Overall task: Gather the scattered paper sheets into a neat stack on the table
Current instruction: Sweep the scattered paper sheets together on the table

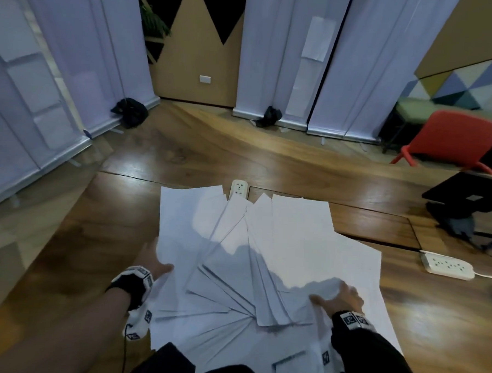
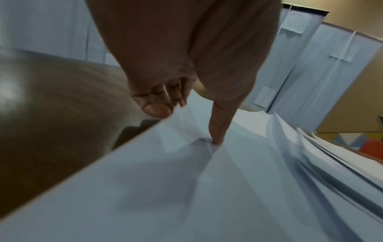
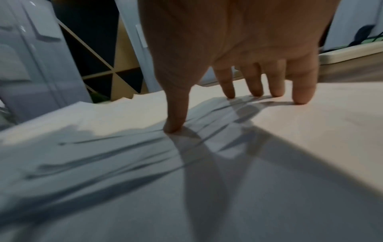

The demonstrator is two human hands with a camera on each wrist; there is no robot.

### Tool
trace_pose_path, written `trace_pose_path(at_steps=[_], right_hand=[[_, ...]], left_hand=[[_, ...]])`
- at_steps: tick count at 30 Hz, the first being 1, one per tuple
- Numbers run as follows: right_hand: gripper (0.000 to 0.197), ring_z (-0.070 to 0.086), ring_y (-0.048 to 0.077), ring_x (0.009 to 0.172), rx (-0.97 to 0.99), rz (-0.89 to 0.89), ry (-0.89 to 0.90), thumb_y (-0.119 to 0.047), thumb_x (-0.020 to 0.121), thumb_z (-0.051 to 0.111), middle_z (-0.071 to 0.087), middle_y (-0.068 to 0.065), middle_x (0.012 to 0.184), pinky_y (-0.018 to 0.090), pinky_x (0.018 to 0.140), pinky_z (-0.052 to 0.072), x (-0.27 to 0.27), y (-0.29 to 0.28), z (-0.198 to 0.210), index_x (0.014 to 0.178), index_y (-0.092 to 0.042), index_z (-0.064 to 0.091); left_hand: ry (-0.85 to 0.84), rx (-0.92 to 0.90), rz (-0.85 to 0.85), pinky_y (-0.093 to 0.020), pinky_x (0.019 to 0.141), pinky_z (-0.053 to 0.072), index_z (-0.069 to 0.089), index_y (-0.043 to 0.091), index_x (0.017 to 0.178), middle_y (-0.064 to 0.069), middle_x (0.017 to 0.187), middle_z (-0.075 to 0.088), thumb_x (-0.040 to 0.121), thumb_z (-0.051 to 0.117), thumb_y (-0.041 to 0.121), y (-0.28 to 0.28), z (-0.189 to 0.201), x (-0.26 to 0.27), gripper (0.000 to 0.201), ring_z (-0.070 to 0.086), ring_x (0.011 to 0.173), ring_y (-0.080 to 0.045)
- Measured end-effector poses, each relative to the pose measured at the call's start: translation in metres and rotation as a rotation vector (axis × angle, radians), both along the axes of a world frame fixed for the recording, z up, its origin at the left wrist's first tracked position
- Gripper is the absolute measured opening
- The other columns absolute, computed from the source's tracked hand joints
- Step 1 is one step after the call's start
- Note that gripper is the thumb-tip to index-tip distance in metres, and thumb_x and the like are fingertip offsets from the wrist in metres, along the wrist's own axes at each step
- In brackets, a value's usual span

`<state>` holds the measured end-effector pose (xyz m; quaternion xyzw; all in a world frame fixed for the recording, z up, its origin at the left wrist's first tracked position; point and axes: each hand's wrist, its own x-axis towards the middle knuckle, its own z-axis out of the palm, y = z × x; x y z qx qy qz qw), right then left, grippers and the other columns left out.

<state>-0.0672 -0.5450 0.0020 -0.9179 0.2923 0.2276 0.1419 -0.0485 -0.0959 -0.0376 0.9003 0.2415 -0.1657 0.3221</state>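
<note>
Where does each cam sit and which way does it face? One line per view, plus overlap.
Head: on the head, facing forward and down at the sheets on the table; shows both forearms, left hand, right hand.
Left wrist: along the left hand; thumb on a sheet, fingers curled at its edge.
Right wrist: along the right hand; straight fingertips press the sheets.
Shared: all three show the sheets and white screens.
</note>
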Motion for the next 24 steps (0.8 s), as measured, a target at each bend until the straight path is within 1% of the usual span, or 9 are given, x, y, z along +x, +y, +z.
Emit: trace_pose_path(at_steps=[3,5,7,11,15,17,19,22,24], right_hand=[[0.091,0.038,0.034,0.131,0.003,-0.007,0.054,-0.053,0.067,0.074,0.042,0.015,0.14,0.047,0.108,0.034,0.0,0.023,0.002,0.139,-0.013,0.035],[0.1,0.037,0.033,0.133,0.009,-0.039,0.05,-0.057,0.062,0.075,0.039,0.014,0.142,0.048,0.11,0.031,0.003,0.027,0.002,0.14,-0.013,0.03],[0.106,0.035,0.037,0.134,0.026,-0.102,0.003,-0.059,0.061,0.077,0.037,0.017,0.144,0.052,0.11,0.031,0.01,0.02,-0.002,0.142,-0.012,0.026],[0.109,0.038,0.04,0.132,0.05,-0.128,-0.008,-0.061,0.062,0.077,0.037,0.019,0.144,0.054,0.106,0.038,0.015,0.014,-0.006,0.143,-0.01,0.026],[0.102,0.047,0.038,0.126,0.057,-0.064,0.015,-0.057,0.061,0.077,0.043,0.017,0.138,0.05,0.103,0.043,0.015,0.022,-0.007,0.14,-0.013,0.031],[0.099,0.044,0.036,0.127,0.056,-0.045,0.029,-0.054,0.061,0.078,0.043,0.016,0.136,0.048,0.103,0.042,0.016,0.023,-0.006,0.139,-0.013,0.034],[0.092,0.046,0.035,0.123,0.072,-0.038,0.035,-0.052,0.059,0.076,0.046,0.014,0.131,0.046,0.101,0.043,0.017,0.022,-0.005,0.135,-0.013,0.04],[0.08,0.056,0.03,0.1,0.127,0.012,0.024,-0.048,0.057,0.072,0.057,0.012,0.122,0.034,0.083,0.05,0.016,0.021,-0.003,0.126,-0.012,0.051],[0.08,0.053,0.027,0.085,0.171,0.026,0.039,-0.041,0.065,0.076,0.059,0.013,0.123,0.028,0.063,0.045,0.015,0.022,-0.003,0.13,-0.01,0.043]], left_hand=[[0.006,-0.072,-0.036,-0.042,0.108,0.037,0.025,0.011,0.148,-0.016,0.147,0.038,0.066,0.084,0.025,-0.023,0.0,-0.015,0.102,0.04,0.134,-0.033],[-0.018,-0.21,0.043,-0.043,0.104,0.041,0.027,0.01,0.147,-0.017,0.142,0.048,0.064,0.086,0.017,-0.02,-0.004,-0.017,0.102,0.048,0.128,-0.034],[-0.028,-0.25,0.144,-0.044,0.101,0.044,0.03,0.009,0.146,-0.018,0.136,0.054,0.066,0.085,0.021,-0.012,-0.001,-0.012,0.098,0.053,0.123,-0.035],[-0.019,-0.249,0.134,-0.039,0.088,0.05,0.062,0.007,0.116,-0.015,0.118,0.067,0.081,0.071,0.027,-0.009,0.008,0.002,0.041,0.063,0.099,-0.03],[-0.078,-0.278,0.082,-0.037,0.087,0.047,0.057,0.009,0.118,-0.011,0.118,0.065,0.086,0.064,0.022,-0.014,0.001,0.008,0.035,0.061,0.105,-0.029],[-0.12,-0.347,0.075,-0.038,0.083,0.047,0.056,0.011,0.104,-0.01,0.105,0.064,0.089,0.061,0.017,-0.014,-0.005,0.002,0.017,0.061,0.102,-0.03],[-0.154,-0.465,0.122,-0.045,0.087,0.05,0.054,0.015,0.095,-0.012,0.1,0.064,0.088,0.062,0.007,-0.01,-0.012,-0.007,0.012,0.062,0.102,-0.033],[-0.177,-0.575,0.177,-0.052,0.094,0.049,0.055,0.023,0.092,-0.015,0.107,0.064,0.085,0.063,-0.001,-0.004,-0.016,-0.015,0.026,0.061,0.107,-0.036],[-0.187,-0.589,0.182,-0.053,0.097,0.048,0.056,0.023,0.097,-0.013,0.112,0.063,0.085,0.064,0.0,-0.003,-0.018,-0.017,0.027,0.06,0.109,-0.034]])
